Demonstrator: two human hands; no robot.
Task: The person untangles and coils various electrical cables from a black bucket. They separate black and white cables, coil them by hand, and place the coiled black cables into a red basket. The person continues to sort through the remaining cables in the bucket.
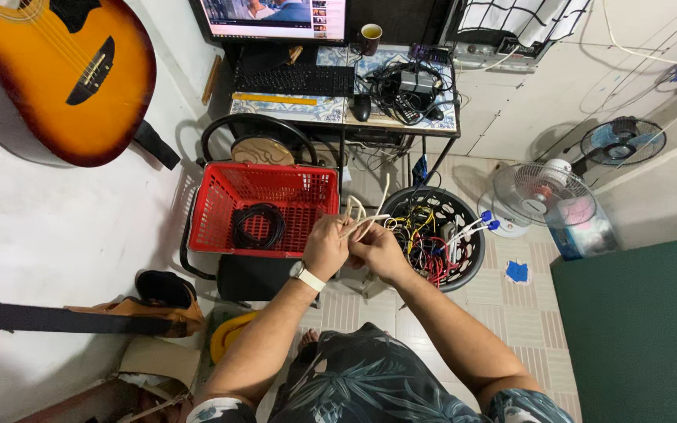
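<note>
Both hands: left hand (326, 246) | right hand (378, 251) | white cable (363, 221) pinched between

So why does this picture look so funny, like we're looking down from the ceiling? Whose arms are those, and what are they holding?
The camera sits on a person's head and looks down, so you see that person's own arms and lap. The left hand, with a white watch on its wrist, and the right hand are close together, and both have a grip on a thin white cable. Its loops and ends stick up between the fingers. Just beyond the hands stands a red basket with a coiled black cable inside, and next to it a round dark basket full of tangled coloured wires. Further off there is a desk with a keyboard and mouse, an orange guitar on the left and a fan on the right.
</note>
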